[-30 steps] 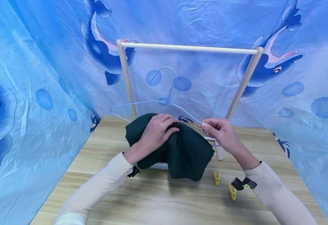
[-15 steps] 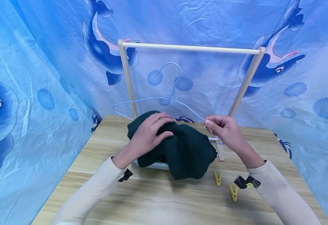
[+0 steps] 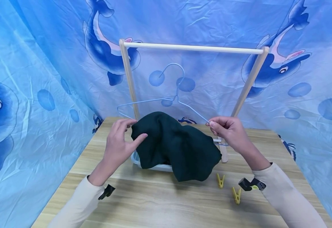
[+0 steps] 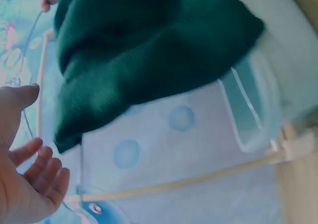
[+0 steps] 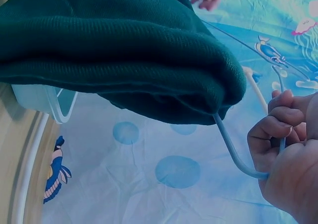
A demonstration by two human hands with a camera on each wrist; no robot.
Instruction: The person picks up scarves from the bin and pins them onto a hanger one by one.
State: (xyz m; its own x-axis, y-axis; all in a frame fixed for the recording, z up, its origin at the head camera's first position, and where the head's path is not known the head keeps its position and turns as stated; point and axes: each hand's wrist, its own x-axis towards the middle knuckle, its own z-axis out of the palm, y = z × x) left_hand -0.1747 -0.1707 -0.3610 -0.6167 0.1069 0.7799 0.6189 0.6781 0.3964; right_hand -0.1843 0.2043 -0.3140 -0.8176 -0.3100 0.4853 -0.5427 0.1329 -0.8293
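A dark green knit cloth (image 3: 177, 142) drapes over the lower bar of a pale blue wire hanger (image 3: 176, 96), whose hook points up. My right hand (image 3: 229, 130) pinches the hanger near its right corner; in the right wrist view my fingers (image 5: 276, 127) curl round the wire (image 5: 231, 147). At the cloth's left edge is my left hand (image 3: 117, 144), thumb and fingers spread. The left wrist view shows this left hand (image 4: 30, 177) apart from the cloth (image 4: 144, 60) and holding nothing. The cloth hides most of the hanger's lower bar.
Behind the hanger stands a wooden rack with a white crossbar (image 3: 193, 47). Under the cloth sits a pale plastic container (image 3: 160, 167), mostly covered. Two yellow clothespins, one nearer the rack (image 3: 220, 180) and one nearer the front (image 3: 236, 195), rest on the wooden table (image 3: 154, 202).
My left hand has left the top of the cloth and moved left to its edge, its fingers spreading. The hanger, cloth and my right hand have shifted slightly right.
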